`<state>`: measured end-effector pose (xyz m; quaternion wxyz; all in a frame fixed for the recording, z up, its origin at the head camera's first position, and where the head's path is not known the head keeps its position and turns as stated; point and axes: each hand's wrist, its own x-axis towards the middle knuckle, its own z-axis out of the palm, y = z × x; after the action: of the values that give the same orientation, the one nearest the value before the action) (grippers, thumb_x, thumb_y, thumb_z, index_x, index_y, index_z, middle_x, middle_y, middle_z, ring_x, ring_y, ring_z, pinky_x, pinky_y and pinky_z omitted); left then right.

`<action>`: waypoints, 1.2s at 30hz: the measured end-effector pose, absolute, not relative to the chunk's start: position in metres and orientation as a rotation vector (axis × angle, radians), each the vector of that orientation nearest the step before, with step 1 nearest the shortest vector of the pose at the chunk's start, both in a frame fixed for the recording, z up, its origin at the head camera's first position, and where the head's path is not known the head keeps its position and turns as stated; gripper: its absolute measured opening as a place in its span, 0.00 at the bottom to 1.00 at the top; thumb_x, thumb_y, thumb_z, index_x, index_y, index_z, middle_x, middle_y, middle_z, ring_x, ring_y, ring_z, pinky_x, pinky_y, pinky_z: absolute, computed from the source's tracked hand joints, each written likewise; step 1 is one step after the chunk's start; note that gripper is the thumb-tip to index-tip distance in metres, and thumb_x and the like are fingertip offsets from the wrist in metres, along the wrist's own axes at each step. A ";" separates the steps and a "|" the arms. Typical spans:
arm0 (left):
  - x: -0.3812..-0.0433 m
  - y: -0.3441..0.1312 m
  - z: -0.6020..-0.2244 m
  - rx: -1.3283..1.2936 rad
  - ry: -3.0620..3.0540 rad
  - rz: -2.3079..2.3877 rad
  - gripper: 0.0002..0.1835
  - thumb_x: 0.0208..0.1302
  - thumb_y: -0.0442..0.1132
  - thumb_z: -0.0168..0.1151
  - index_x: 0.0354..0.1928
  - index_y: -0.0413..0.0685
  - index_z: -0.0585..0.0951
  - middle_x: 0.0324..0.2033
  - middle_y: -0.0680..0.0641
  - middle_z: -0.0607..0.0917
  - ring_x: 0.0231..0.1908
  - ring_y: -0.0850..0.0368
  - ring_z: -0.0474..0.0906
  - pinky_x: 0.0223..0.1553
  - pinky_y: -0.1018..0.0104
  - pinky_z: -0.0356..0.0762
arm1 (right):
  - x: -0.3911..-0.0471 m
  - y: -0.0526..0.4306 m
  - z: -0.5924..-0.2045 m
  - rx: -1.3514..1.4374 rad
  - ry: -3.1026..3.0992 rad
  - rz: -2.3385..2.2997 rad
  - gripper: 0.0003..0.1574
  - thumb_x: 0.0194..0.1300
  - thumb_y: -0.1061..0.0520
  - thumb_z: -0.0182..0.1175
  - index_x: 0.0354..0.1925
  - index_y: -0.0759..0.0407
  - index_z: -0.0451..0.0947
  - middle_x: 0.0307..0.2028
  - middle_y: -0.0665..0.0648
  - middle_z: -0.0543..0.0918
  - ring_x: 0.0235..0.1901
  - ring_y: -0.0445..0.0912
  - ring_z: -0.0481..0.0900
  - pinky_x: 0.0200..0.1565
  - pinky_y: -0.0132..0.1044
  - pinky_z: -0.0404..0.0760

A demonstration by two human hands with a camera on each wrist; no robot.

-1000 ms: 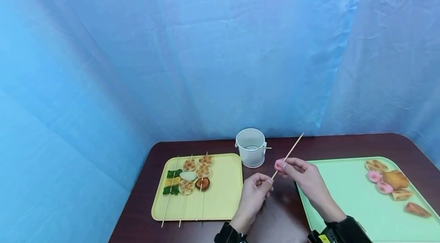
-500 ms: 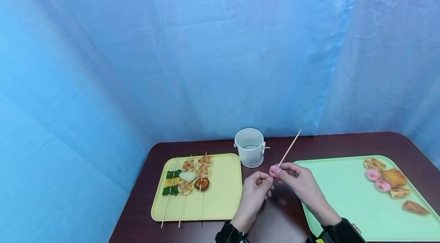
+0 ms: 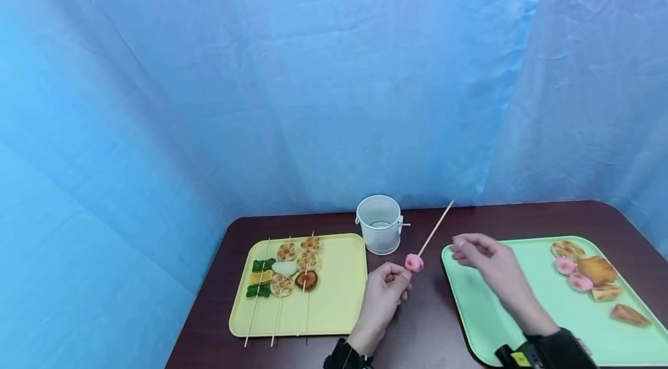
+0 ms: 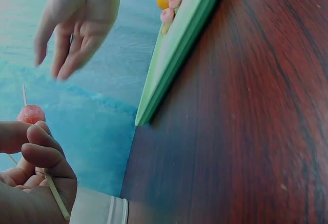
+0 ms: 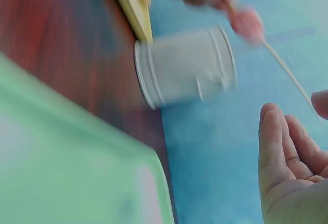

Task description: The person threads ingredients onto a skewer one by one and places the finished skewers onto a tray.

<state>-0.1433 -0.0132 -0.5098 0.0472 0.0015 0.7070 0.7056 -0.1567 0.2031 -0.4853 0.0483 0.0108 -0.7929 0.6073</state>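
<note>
My left hand (image 3: 382,305) pinches a wooden skewer (image 3: 437,227) whose bare tip points up and to the right. Threaded on it, just above those fingertips, is a pink ball-like food piece (image 3: 414,263). In the left wrist view the skewer's lower end (image 4: 57,197) comes out below the curled fingers. My right hand (image 3: 490,267) is apart from the skewer, over the left part of the green tray (image 3: 514,334). Nothing is in it; its fingers are loosely bent. Two more pink pieces (image 3: 581,282) lie at that tray's right side.
A yellow tray (image 3: 341,299) at left bears three loaded skewers (image 3: 282,284). Behind my hands stands a white bucket (image 3: 382,235) with a stick across its rim. Brown and tan food pieces (image 3: 598,271) lie on the green tray. A blue curtain (image 3: 334,79) hangs behind the table.
My right hand has slid the pink piece down the skewer toward my left fingers. It has let go and moved right, over the green tray. My left hand keeps its hold.
</note>
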 end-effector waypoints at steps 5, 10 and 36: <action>-0.143 -0.016 -0.513 0.004 2.177 2.139 0.07 0.62 0.36 0.61 0.34 0.37 0.80 0.20 0.49 0.79 0.17 0.64 0.69 0.16 0.77 0.61 | -0.161 0.248 -0.473 -0.045 -2.574 1.574 0.33 0.68 0.39 0.54 0.55 0.65 0.76 0.40 0.54 0.86 0.35 0.38 0.84 0.37 0.32 0.82; -0.143 -0.020 -0.514 0.024 2.196 2.122 0.07 0.62 0.37 0.62 0.32 0.39 0.80 0.21 0.46 0.80 0.17 0.64 0.69 0.15 0.76 0.61 | -0.165 0.284 -0.467 -0.052 -2.783 1.192 0.35 0.67 0.34 0.51 0.54 0.60 0.77 0.43 0.61 0.85 0.37 0.44 0.83 0.33 0.39 0.80; -0.142 -0.027 -0.517 0.023 2.216 2.093 0.07 0.62 0.40 0.62 0.31 0.44 0.80 0.19 0.53 0.79 0.17 0.65 0.70 0.15 0.76 0.62 | -0.141 0.366 -0.506 -0.033 -2.980 0.333 0.25 0.64 0.47 0.60 0.16 0.53 0.62 0.15 0.50 0.59 0.17 0.44 0.57 0.21 0.39 0.55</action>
<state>-0.1418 -0.0270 -0.5170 0.0466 0.0077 0.7263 0.6858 -0.1407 0.3663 -0.5060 0.0715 -0.0109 -0.9912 0.1109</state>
